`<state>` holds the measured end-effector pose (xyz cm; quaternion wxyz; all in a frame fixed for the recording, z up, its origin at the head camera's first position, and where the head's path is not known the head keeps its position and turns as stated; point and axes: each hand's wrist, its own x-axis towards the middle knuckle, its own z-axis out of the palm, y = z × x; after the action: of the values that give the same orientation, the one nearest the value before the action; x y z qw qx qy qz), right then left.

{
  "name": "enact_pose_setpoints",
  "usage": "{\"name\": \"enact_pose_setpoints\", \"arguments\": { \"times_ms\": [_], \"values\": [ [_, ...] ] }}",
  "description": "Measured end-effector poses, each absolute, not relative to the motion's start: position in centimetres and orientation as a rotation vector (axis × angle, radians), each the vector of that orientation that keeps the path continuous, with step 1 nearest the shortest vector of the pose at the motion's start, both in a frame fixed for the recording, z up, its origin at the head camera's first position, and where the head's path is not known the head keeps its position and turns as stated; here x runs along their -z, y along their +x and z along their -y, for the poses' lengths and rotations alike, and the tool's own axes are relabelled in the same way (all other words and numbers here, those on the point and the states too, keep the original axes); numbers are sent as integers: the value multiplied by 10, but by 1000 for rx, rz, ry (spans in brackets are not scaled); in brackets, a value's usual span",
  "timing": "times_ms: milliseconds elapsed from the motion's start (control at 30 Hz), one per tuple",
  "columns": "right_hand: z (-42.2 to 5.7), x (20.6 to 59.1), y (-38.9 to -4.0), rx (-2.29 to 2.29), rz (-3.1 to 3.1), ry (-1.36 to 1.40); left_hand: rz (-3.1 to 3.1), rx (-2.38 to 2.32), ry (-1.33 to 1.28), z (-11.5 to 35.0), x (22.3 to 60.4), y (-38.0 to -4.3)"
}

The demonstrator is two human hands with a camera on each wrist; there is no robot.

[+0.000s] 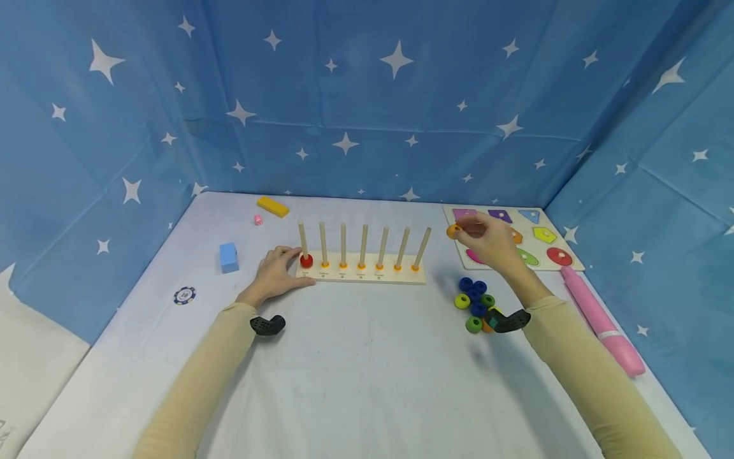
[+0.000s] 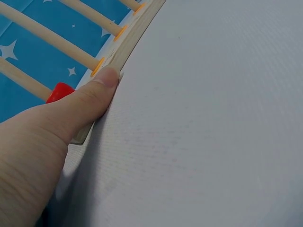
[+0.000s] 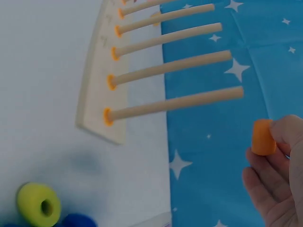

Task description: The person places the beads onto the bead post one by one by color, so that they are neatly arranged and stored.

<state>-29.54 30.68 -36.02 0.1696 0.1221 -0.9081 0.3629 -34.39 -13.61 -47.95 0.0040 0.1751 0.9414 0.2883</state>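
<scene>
A wooden peg board (image 1: 367, 273) with several upright pegs (image 1: 364, 245) lies mid-table. One red bead (image 1: 306, 261) sits at the foot of its leftmost peg; the other pegs carry none. My left hand (image 1: 276, 274) grips the board's left end, its thumb (image 2: 94, 92) along the front edge and the fingers behind. Raised to the right of the board, my right hand (image 1: 487, 239) pinches an orange bead (image 3: 263, 137) between thumb and fingers. In the right wrist view that bead is beyond the tip of the nearest peg (image 3: 177, 105).
Blue, green, yellow and orange beads (image 1: 474, 294) lie in a group below my right hand. Behind it is a shape puzzle board (image 1: 545, 234), with a pink tube-like object (image 1: 602, 322) at the right edge. Leftward lie a blue block (image 1: 228, 258), a yellow block (image 1: 273, 206) and a chip (image 1: 185, 295).
</scene>
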Motion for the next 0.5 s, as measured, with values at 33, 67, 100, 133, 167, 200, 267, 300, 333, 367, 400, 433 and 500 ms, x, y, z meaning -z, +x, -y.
{"name": "enact_pose_setpoints", "arguments": {
  "times_ms": [33, 67, 100, 133, 167, 200, 267, 300, 333, 367, 400, 433, 500],
  "values": [
    [-304, 355, -297, -1033, 2571, 341, -2952, -902, 550, 136, 480, -345],
    [-301, 351, -299, -1036, 2568, 334, -2954, -901, 550, 136, 480, -345],
    [-298, 347, -301, -1048, 2567, 333, -2956, -902, 551, 136, 480, -346],
    [-293, 343, -302, -1054, 2564, 334, -2957, -902, 550, 136, 479, -346],
    [-289, 340, -303, -1065, 2559, 338, -2955, -904, 550, 136, 479, -347],
    [-284, 338, -305, -1074, 2552, 349, -2953, -907, 548, 136, 480, -347],
    [-272, 333, -309, -1101, 2530, 384, -2952, -904, 551, 136, 480, -347],
    [-266, 332, -311, -1109, 2516, 413, -2950, -902, 553, 136, 480, -346],
    [-260, 331, -314, -1103, 2506, 433, -2951, -899, 554, 136, 481, -346],
    [-253, 331, -316, -1109, 2496, 458, -2952, -897, 553, 136, 481, -346],
    [-246, 331, -319, -1120, 2489, 483, -2953, -892, 551, 136, 482, -346],
    [-239, 331, -321, -1127, 2486, 500, -2953, -890, 549, 136, 482, -346],
    [-224, 331, -326, -1144, 2491, 525, -2953, -891, 545, 135, 483, -346]
  ]
}}
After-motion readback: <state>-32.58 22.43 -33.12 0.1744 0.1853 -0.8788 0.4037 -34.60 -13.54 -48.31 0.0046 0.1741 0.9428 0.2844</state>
